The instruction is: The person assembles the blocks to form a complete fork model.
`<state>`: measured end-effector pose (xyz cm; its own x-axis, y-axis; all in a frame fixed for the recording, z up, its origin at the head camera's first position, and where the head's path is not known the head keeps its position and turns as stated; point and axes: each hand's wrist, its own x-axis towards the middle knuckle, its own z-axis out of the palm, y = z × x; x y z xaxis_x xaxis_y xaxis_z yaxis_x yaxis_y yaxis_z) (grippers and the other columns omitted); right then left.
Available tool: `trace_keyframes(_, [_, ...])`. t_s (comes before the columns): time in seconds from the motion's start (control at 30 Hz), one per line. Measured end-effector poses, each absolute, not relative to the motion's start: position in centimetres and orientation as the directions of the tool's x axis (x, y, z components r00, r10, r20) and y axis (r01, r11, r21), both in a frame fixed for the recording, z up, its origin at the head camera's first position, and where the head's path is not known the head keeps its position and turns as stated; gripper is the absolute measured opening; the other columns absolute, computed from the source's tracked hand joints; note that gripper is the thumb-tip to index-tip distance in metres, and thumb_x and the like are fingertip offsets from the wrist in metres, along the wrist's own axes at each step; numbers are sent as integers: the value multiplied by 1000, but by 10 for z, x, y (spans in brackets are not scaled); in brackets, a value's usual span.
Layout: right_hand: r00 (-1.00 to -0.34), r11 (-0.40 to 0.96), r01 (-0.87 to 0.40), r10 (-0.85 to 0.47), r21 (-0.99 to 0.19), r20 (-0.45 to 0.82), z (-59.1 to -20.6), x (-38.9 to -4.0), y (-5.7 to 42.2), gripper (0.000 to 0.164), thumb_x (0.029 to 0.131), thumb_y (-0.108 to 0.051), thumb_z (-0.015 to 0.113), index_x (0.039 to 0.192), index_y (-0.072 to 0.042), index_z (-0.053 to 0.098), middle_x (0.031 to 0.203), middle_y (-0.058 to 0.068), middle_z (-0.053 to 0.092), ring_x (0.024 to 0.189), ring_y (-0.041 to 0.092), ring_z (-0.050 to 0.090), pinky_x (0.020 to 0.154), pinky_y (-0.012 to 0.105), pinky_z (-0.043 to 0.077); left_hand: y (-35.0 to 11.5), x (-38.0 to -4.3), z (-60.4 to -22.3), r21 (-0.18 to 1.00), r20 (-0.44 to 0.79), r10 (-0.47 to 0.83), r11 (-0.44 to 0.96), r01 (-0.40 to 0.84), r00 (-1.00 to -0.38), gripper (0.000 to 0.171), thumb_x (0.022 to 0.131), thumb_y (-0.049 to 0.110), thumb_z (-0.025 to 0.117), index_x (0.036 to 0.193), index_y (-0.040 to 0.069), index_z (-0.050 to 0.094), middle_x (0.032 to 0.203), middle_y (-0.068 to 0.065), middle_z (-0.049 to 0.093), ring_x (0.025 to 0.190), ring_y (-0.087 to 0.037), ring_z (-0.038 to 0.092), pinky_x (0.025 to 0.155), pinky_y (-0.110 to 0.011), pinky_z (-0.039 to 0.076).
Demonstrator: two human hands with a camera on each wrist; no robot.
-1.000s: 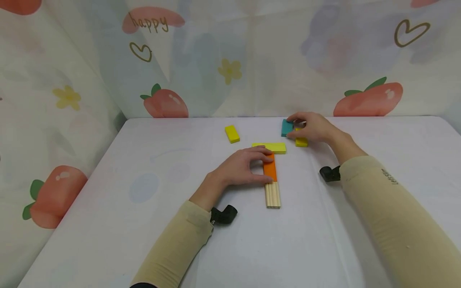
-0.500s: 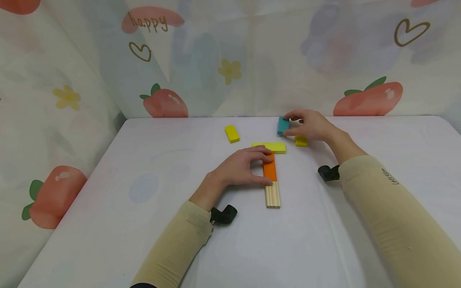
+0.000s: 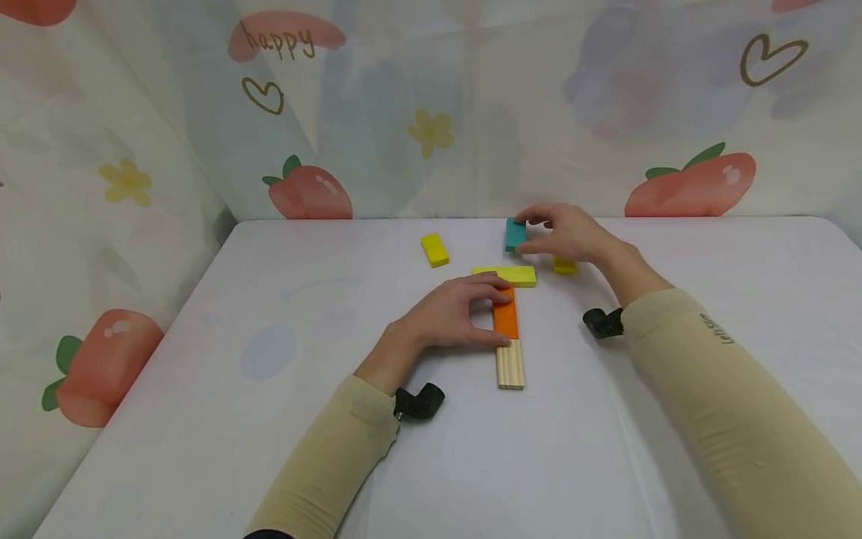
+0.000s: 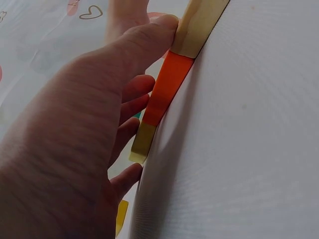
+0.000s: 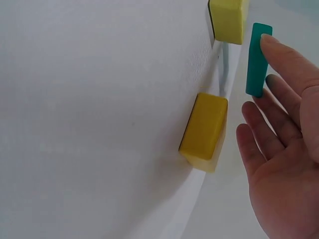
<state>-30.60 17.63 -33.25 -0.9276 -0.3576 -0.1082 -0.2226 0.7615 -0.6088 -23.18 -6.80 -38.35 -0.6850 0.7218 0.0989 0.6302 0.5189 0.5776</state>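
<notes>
My right hand pinches a teal block between thumb and fingertips, near the table's back edge. In the right wrist view the teal block appears raised off the table. My left hand holds an orange block, thumb at its near end and fingers at its far end. A plain wooden block lies end to end with the orange one. Across the far end lies a yellow-green block, partly hidden by my left fingers. In the left wrist view, the thumb touches the wooden block near the joint.
A yellow block lies apart at the back left. Another yellow block sits below my right hand, partly covered by it. A patterned cloth hangs behind the white table.
My right hand has carried the teal block leftward and slightly back, away from the yellow block at the right. My left hand and the blocks by it stay in place.
</notes>
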Motion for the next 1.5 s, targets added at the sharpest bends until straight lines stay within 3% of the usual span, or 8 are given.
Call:
trace_keyframes(0.53, [-921, 764, -240, -375, -598, -109, -342, -308, 158, 51, 93, -22, 74, 138, -5, 58, 146, 24, 47, 132, 42, 41, 112, 58, 32, -66, -230, -382, 579, 107, 725, 511, 635, -680, 57, 84, 42, 81, 131, 13, 69, 145, 7, 53, 140, -7, 37, 114, -22, 28])
trace_keyframes(0.9, [-928, 779, -213, -350, -589, -128, -342, -307, 158, 55, 93, -28, 75, 140, -8, 56, 149, 23, 45, 136, 41, 39, 112, 58, 32, -66, -229, -382, 576, 103, 727, 513, 637, -679, 57, 85, 44, 80, 131, 13, 69, 146, 8, 52, 140, -7, 38, 114, -23, 29])
trace_keyframes(1.5, [-922, 766, -246, -374, -594, -101, -329, -296, 179, 62, 93, -35, 72, 144, -7, 51, 148, 23, 43, 133, 48, 38, 109, 64, 33, -66, -230, -381, 580, 84, 720, 527, 622, -689, 57, 85, 44, 80, 132, 15, 68, 146, 10, 52, 140, -6, 37, 114, -24, 28])
